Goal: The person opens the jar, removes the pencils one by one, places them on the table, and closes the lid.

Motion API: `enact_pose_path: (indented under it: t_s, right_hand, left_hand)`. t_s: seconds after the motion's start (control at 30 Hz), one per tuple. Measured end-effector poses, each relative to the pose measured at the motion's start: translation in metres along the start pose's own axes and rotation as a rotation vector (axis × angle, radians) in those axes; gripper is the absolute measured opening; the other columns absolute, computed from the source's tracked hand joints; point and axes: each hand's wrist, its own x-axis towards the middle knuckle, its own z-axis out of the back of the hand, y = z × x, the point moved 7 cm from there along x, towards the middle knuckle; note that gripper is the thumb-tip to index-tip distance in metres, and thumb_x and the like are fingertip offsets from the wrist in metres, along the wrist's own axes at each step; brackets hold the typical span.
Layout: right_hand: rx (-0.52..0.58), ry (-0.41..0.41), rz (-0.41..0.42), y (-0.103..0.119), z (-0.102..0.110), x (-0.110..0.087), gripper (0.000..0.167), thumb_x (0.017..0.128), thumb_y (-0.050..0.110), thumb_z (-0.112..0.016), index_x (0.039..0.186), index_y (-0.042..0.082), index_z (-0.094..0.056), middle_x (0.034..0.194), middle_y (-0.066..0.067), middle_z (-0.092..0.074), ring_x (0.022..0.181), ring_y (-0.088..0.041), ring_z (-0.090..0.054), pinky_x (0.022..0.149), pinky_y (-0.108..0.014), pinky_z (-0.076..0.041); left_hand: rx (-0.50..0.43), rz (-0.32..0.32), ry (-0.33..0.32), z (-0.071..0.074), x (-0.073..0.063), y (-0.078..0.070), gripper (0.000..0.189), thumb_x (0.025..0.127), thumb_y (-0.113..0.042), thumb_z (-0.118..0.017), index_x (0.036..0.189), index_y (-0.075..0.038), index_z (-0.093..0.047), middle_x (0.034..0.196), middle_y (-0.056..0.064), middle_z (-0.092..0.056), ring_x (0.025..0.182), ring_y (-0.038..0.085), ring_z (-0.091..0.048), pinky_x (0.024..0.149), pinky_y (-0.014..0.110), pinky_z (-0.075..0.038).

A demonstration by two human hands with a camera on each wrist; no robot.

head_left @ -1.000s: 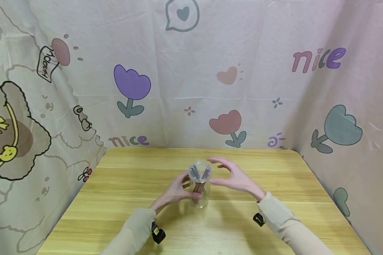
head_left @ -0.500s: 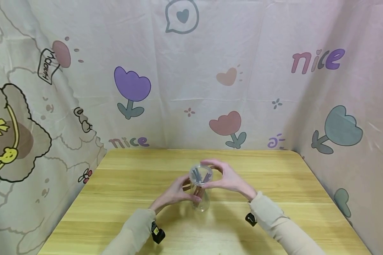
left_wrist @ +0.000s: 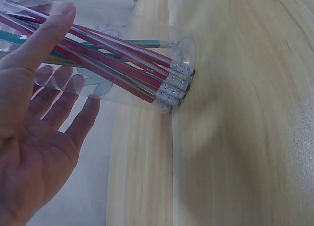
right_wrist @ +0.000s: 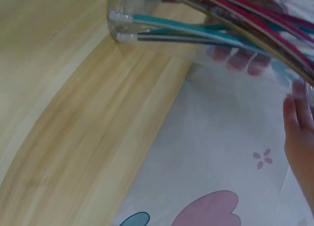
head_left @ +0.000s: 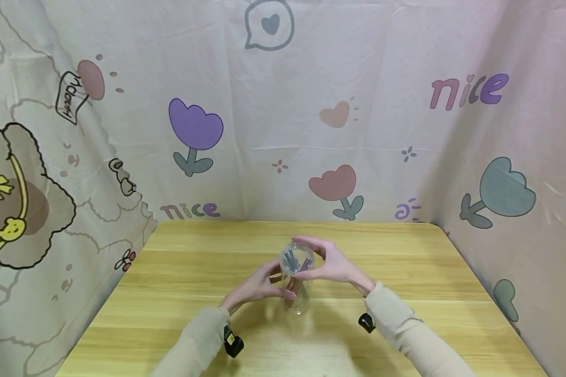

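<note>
A clear plastic jar (head_left: 301, 306) stands upright, its base right at the tabletop. Inside it lean several pencils (left_wrist: 122, 66), mostly red with a few teal, their metal-ringed ends at the bottom. My left hand (head_left: 259, 285) grips the jar's body from the left, thumb in front and fingers behind. At the top, my right hand (head_left: 336, 266) pinches the rim of the clear lid (head_left: 290, 252) between thumb and fingers. In the right wrist view only part of the right hand (right_wrist: 300, 133) shows at the right edge, beside the jar's upper end.
The wood-grain table (head_left: 193, 267) reaches back to a printed cloth backdrop (head_left: 273, 115). More of the cloth hangs along the left and right sides. A black wrist camera (head_left: 233, 343) is strapped at the left sleeve, another black camera (head_left: 367, 322) at the right.
My right hand has come in from the right, from apart with fingers spread, and now grasps the lid's rim. My left hand keeps its grip on the jar.
</note>
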Motion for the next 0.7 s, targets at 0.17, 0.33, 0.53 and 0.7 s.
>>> enact_pose_path:
  t_s: [0.17, 0.33, 0.53, 0.7]
  right_hand:
    - [0.104, 0.100, 0.045, 0.0029, -0.0031, 0.0001, 0.082, 0.084, 0.002, -0.077, 0.154, 0.005, -0.037, 0.157, -0.017, -0.044, 0.146, -0.029, -0.042, 0.124, -0.038, -0.037]
    - [-0.030, 0.011, 0.019, 0.0026, 0.0007, -0.0037, 0.091, 0.078, 0.012, -0.085, 0.155, 0.014, -0.037, 0.147, -0.013, -0.051, 0.134, -0.022, -0.049, 0.121, -0.055, -0.039]
    - [-0.142, -0.094, 0.013, 0.0030, 0.0040, -0.0062, 0.082, 0.073, 0.018, -0.090, 0.144, 0.012, -0.051, 0.132, -0.010, -0.057, 0.118, -0.026, -0.055, 0.112, -0.049, -0.050]
    - [-0.139, -0.127, 0.011, 0.0032, 0.0062, -0.0075, 0.070, 0.074, 0.016, -0.090, 0.136, 0.009, -0.059, 0.134, -0.009, -0.060, 0.120, -0.024, -0.058, 0.108, -0.042, -0.053]
  left_hand:
    - [-0.006, 0.006, 0.004, 0.0005, 0.0003, 0.0003, 0.079, 0.081, -0.023, -0.085, 0.149, -0.018, -0.046, 0.152, 0.007, -0.052, 0.143, 0.035, -0.047, 0.120, 0.057, -0.039]
    - [-0.017, -0.003, 0.012, 0.0001, 0.0011, -0.0002, 0.081, 0.080, -0.020, -0.085, 0.150, -0.016, -0.045, 0.153, 0.007, -0.051, 0.143, 0.034, -0.046, 0.121, 0.057, -0.038]
    - [-0.005, -0.008, 0.012, 0.0001, 0.0005, -0.0016, 0.083, 0.081, -0.020, -0.085, 0.152, -0.015, -0.043, 0.153, 0.008, -0.051, 0.143, 0.036, -0.046, 0.121, 0.058, -0.038]
    - [-0.008, -0.006, 0.017, -0.0007, 0.0005, -0.0012, 0.083, 0.081, -0.020, -0.085, 0.152, -0.014, -0.042, 0.154, 0.008, -0.050, 0.144, 0.036, -0.045, 0.121, 0.058, -0.037]
